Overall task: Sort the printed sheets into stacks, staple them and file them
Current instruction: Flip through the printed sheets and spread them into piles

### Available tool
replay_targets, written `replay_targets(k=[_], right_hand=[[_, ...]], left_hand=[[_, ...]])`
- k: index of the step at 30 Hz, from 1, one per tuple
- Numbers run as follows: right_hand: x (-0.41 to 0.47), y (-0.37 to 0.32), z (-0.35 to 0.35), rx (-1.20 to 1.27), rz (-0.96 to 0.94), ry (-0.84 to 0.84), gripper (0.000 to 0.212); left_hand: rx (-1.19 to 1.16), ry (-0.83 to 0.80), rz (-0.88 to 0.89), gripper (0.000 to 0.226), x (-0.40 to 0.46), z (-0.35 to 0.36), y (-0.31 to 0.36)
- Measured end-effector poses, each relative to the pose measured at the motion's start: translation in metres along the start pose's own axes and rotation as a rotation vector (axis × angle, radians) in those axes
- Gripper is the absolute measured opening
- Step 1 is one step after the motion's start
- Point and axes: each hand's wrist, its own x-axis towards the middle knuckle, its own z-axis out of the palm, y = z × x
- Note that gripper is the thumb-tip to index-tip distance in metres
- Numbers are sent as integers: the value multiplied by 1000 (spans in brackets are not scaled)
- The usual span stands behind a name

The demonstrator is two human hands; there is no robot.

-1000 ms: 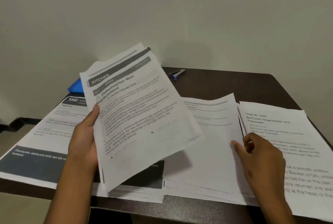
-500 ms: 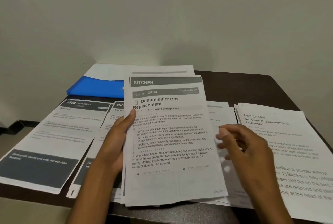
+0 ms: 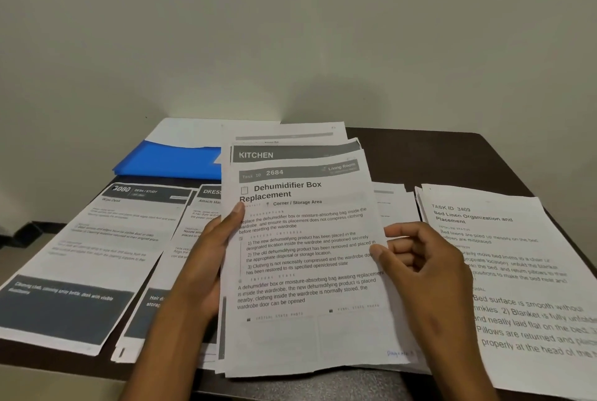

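The bundle of printed sheets point(image 3: 307, 271) is standing lengthwise in front of the person, its long axis running away from them toward the wall, its lower edge lying over the near part of the dark tabletop point(image 3: 452, 158). The left hand point(image 3: 206, 265) is making a grip on the bundle's left edge, thumb pressing on the front page and the palm behind; the right hand point(image 3: 423, 268) is sitting at the right edge with curled fingers pinching or squaring the margin, though how firmly it is holding cannot be told. Both hands are flanking the bundle, so neither is nearer. In my judgement the coming move is turning on which stack this bundle is belonging to: the stacks to the left lie beside the left hand, the stack to the right just beside the right one.

The top page is reading "Task ID 2684", "Living Room", "Dehumidifier Box Replacement", "Corner / Storage Area"; a sheet behind it is showing a "KITCHEN" banner. At far left a stack point(image 3: 97, 258) is reading "3080 DESK / STUDY", "Wipe Desk". Next to it another stack point(image 3: 190, 232) is showing "DRESS", partly hidden. The right stack point(image 3: 504, 265) is reading "TASK ID: 3409", "Bed Linen Organization and Placement". A blue folder point(image 3: 168, 161) is lying at the far left of the tabletop, with white sheets on it.
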Motion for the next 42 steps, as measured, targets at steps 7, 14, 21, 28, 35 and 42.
replay_targets(k=[7, 14, 21, 28, 35, 42], right_hand=[[1, 5, -7, 8, 3, 23, 13], [11, 19, -37, -62, 33, 122, 13], [24, 50, -100, -82, 122, 279, 8], [27, 70, -136, -90, 208, 344, 9], [26, 79, -148, -82, 245, 364, 10], [28, 84, -158, -61, 264, 391, 9]], left_hand=[[-33, -9, -22, 41, -2, 8, -2], [-47, -9, -31, 39, 1, 17, -7], [-28, 15, -55, 33, 10, 37, -18], [15, 23, -90, 31, 14, 56, -28], [35, 57, -105, 29, 17, 67, -34], [38, 69, -133, 35, 23, 75, -42]])
